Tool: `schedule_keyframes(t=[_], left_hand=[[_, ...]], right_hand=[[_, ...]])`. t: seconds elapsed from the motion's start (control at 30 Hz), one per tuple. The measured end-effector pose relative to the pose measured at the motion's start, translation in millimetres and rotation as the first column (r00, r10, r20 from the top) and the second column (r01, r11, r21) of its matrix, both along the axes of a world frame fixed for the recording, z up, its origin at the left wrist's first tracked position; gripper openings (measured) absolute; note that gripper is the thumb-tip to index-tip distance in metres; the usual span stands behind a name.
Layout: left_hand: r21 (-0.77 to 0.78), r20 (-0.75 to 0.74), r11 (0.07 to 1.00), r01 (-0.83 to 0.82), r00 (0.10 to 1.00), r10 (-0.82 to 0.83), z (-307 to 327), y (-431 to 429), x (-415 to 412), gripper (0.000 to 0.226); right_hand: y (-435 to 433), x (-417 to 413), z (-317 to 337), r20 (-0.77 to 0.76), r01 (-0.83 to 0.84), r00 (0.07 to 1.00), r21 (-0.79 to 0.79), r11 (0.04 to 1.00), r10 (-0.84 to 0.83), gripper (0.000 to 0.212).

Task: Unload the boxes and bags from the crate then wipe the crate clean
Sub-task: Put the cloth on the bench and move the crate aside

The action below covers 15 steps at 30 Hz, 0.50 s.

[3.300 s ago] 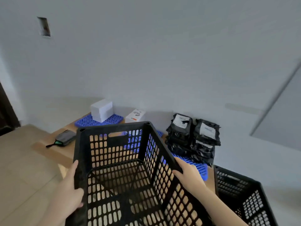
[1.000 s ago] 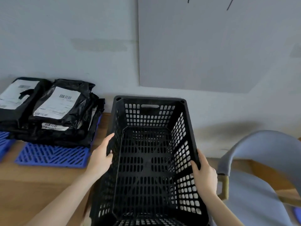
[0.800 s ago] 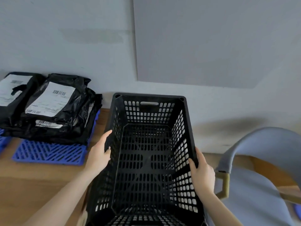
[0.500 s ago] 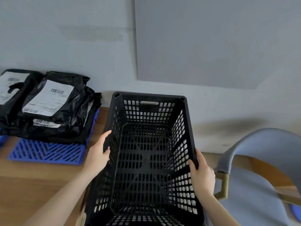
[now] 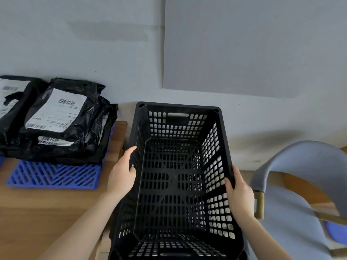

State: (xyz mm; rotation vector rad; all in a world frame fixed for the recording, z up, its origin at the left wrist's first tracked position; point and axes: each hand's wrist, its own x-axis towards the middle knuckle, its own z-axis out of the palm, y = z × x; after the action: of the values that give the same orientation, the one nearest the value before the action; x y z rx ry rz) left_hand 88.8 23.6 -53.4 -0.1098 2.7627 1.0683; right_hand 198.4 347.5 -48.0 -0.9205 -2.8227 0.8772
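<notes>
In the middle of the frame sat the black perforated plastic crate (image 5: pixel 174 181), nothing inside it. The left hand (image 5: pixel 122 173) gripped its left rim, the right hand (image 5: pixel 238 194) its right rim, fingers curled over the edges. At left, black plastic mailer bags (image 5: pixel 56 121) lay stacked on a blue slotted plastic mat (image 5: pixel 54 175).

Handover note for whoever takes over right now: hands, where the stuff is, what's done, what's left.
Left hand: grips the crate by its left rim.
Right hand: grips the right rim.
The crate is black and has nothing inside. It sits at the right end of the wooden table; what it rests on cannot be told.
Bags: stacked on the blue mat, left of the crate.
Boxes: not in view.
Done: crate unloaded.
Left: wipe it clean. No cloth in view.
</notes>
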Motion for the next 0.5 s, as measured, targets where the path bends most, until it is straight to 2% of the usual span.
schedule_keyframes(t=[0.23,0.37,0.5], left_hand=[[-0.024,-0.041,0.999,0.049,0.998,-0.05,-1,-3,-1,0.068],[-0.007,-0.012,0.99,0.143,0.99,-0.143,3,-8,-4,0.07],[0.065,0.005,0.98,0.187,0.982,-0.188,14,-27,13,0.07]], right_hand=[[-7,-1,6,0.068,-0.01,0.998,0.078,0.997,0.004,0.052],[-15,7,17,0.098,0.012,0.995,-0.015,1.0,-0.01,0.061],[-35,32,33,0.095,-0.088,0.993,0.163,0.983,0.073,0.061]])
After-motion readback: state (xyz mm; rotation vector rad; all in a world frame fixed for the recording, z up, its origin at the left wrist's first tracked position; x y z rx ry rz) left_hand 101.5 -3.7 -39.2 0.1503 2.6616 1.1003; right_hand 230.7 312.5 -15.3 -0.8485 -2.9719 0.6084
